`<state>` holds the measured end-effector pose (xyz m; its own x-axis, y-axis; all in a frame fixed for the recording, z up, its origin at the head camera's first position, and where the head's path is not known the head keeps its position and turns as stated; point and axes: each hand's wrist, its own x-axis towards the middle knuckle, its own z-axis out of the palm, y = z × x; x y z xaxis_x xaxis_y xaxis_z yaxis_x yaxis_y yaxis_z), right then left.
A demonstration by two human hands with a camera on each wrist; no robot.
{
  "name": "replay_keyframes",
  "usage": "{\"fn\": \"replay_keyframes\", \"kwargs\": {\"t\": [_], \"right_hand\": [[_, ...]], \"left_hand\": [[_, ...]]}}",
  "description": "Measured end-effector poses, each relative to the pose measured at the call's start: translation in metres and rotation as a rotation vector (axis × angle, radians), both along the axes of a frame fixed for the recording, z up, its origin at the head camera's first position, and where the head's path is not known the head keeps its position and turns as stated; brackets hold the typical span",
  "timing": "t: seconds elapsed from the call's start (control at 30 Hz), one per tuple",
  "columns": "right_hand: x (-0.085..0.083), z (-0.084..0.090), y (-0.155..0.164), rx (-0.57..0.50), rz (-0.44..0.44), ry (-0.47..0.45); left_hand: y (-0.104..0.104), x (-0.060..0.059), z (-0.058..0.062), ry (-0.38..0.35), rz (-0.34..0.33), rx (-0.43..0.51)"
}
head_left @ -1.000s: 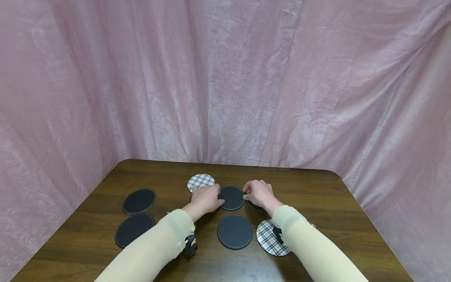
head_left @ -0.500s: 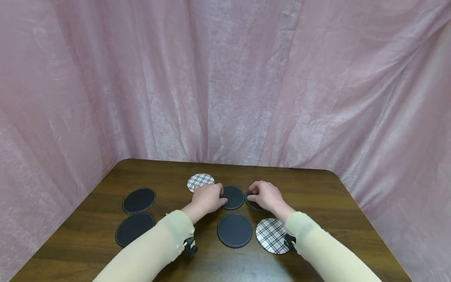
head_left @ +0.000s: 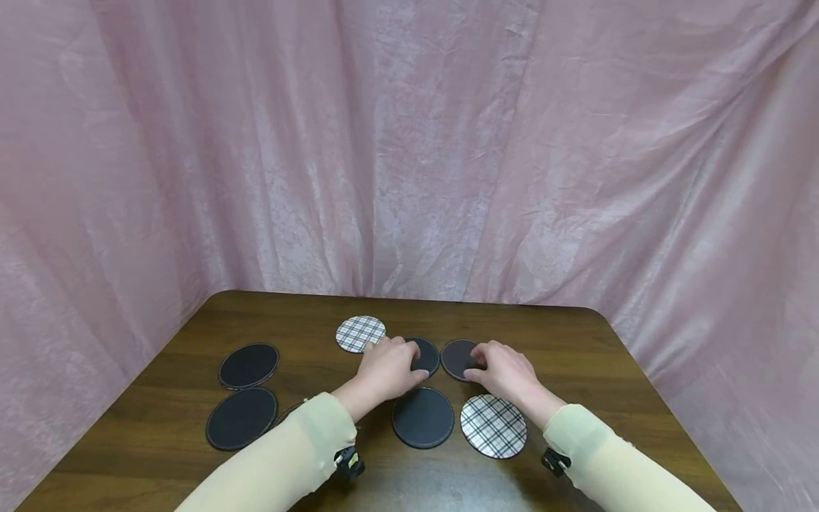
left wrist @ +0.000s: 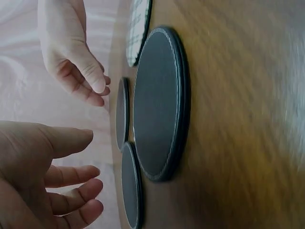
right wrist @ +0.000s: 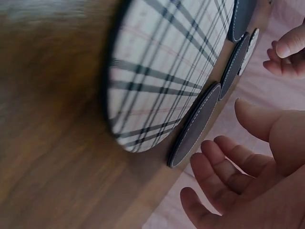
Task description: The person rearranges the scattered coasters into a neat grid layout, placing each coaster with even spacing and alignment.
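Note:
Round black coasters with pale stitched rims and white plaid ones lie flat. My left hand [head_left: 388, 366], fingers loosely bent, hovers over the left part of a back-row black coaster [head_left: 430, 358]. My right hand [head_left: 510, 373] is at the right side of the neighbouring dark coaster [head_left: 456, 359], its thumb apart from its fingers. Both wrist views show nothing held: the left hand [left wrist: 52, 176] and the right hand [right wrist: 252, 167] are off the coasters. Nearer stand another black coaster [left wrist: 157, 105] and a plaid coaster [right wrist: 162, 71], side by side.
A plaid coaster [head_left: 360, 333] lies at the back, left of centre. Two black coasters, one farther [head_left: 248, 365] and one nearer [head_left: 241, 418], lie at the left. My left sleeve [head_left: 281, 455] mostly hides another coaster. A pink curtain [head_left: 409, 142] hangs behind the wooden table [head_left: 544, 334].
My right hand has drawn back to the right, uncovering most of the dark coaster and the near plaid one. My left hand has shifted slightly right, over the back-row black coaster.

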<state>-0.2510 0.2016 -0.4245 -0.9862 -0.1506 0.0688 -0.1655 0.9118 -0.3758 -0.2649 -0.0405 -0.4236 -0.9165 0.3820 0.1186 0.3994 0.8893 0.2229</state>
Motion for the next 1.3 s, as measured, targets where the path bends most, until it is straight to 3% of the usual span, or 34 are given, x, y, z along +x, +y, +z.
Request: {"fn": "replay_keyframes", "kwargs": {"t": [0.63,1.3], "right_hand": [[0.050,0.000,0.038,0.109,0.014,-0.004],[0.075,-0.006,0.059,0.088,-0.050,-0.036]], "left_hand": [[0.028,0.050,-0.012,0.019,-0.107,0.010],[0.051,0.064,-0.024,0.042,-0.153,-0.040]]}}
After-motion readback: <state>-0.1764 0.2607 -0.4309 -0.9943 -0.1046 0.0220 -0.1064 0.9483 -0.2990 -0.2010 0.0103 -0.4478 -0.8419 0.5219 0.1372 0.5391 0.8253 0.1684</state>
